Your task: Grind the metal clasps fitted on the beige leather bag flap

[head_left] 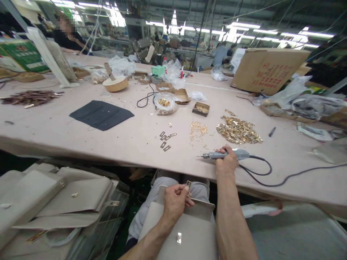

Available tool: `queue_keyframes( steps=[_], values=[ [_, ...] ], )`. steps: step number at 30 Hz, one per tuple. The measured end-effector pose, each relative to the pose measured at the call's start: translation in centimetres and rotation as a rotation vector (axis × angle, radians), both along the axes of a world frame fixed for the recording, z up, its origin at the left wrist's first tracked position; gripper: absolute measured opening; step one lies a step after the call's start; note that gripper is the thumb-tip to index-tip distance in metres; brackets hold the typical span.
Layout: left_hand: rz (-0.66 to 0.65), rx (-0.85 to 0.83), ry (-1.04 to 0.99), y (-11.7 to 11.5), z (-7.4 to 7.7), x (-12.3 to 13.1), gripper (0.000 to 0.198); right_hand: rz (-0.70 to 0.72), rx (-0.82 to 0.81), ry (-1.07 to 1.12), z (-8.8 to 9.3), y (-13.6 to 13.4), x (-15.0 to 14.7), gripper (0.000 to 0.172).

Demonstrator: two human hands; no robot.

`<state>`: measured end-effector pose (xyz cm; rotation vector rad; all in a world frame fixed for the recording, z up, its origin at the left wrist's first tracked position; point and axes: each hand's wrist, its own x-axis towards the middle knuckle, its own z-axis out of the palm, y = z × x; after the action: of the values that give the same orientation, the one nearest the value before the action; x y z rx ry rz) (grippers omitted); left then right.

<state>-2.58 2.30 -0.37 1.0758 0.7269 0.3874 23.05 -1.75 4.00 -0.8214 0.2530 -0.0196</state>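
My left hand (175, 200) pinches a small gold rectangular metal plate (189, 183) between thumb and fingers. It is held over the flap (200, 208) of a beige bag (159, 220) lying on my lap; whether plate and flap are joined, I cannot tell. A shiny metal fitting (179, 237) sits on the bag's front. At the table edge, my right hand (228, 159) is closed round a grey electric screwdriver (214, 155), its thin bit pointing left and its cord trailing right. Several dark-rimmed rectangular frames (165, 137) lie on the table to the left of the bit.
Beyond the screwdriver lie a heap of gold fittings (238, 129) and scattered small gold pieces (197, 130). A black sheet (101, 115) rests on the table's left. Beige bags (78, 191) are stacked at lower left. A cardboard box (268, 70) stands at back right.
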Motion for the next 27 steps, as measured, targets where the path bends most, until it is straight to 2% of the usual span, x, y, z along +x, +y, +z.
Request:
queue_keyframes(
  steps=[4, 13, 27],
  values=[
    [0.005, 0.009, 0.004, -0.1, -0.1, 0.0, 0.041, -0.088, -0.039, 0.015, 0.0, 0.2, 0.2, 0.028],
    [-0.001, 0.013, -0.016, -0.2, -0.4, -0.1, 0.041, 0.02, 0.009, 0.03, -0.2, -0.5, 0.3, 0.026],
    [-0.005, 0.009, -0.023, -0.2, -0.2, -0.3, 0.04, 0.015, -0.024, 0.043, -0.7, 0.9, 0.8, 0.029]
  ],
)
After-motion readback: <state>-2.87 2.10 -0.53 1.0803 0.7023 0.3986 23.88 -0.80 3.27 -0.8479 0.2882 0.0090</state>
